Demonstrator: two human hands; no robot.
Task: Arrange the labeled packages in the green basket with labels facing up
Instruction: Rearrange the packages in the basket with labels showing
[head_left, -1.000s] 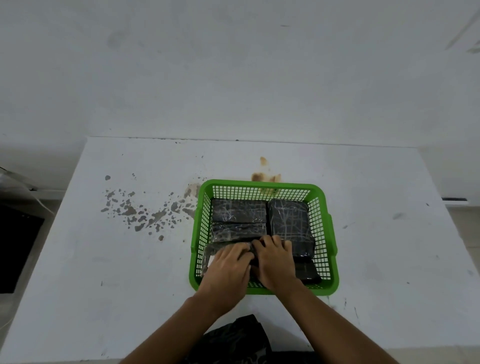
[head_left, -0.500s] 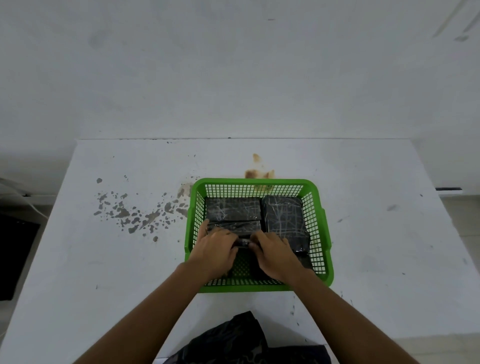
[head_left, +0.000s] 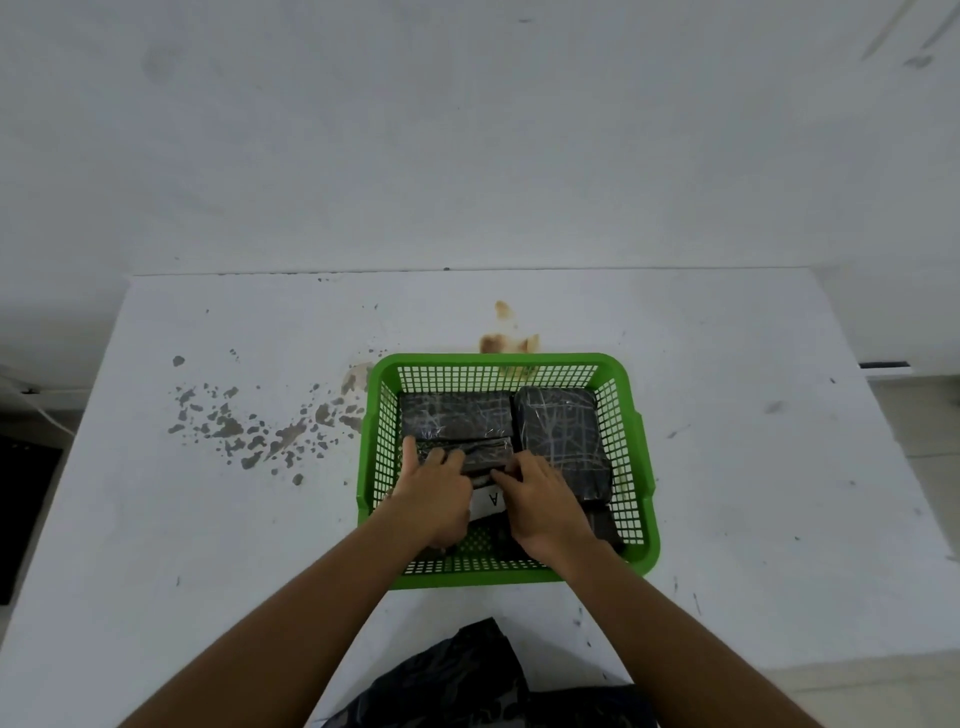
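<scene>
A green mesh basket (head_left: 636, 462) stands on the white table and holds several black wrapped packages. One lies at the back left (head_left: 457, 418), a larger one at the right (head_left: 563, 439). Between my hands is a package (head_left: 488, 460) tilted up on its edge, with a white label marked "A" (head_left: 492, 500) showing below it. My left hand (head_left: 434, 496) and my right hand (head_left: 540, 499) both grip this package from either side. Another dark package (head_left: 605, 525) lies partly hidden under my right wrist.
The white table (head_left: 208, 519) has grey paint chips to the left of the basket and a brown stain (head_left: 511, 340) just behind it. A white wall rises behind the table. Dark patterned cloth (head_left: 467, 675) lies at the near table edge.
Both hands have turned the middle package up on its edge, so a white label with "A" now shows between them. The basket has not moved on the table.
</scene>
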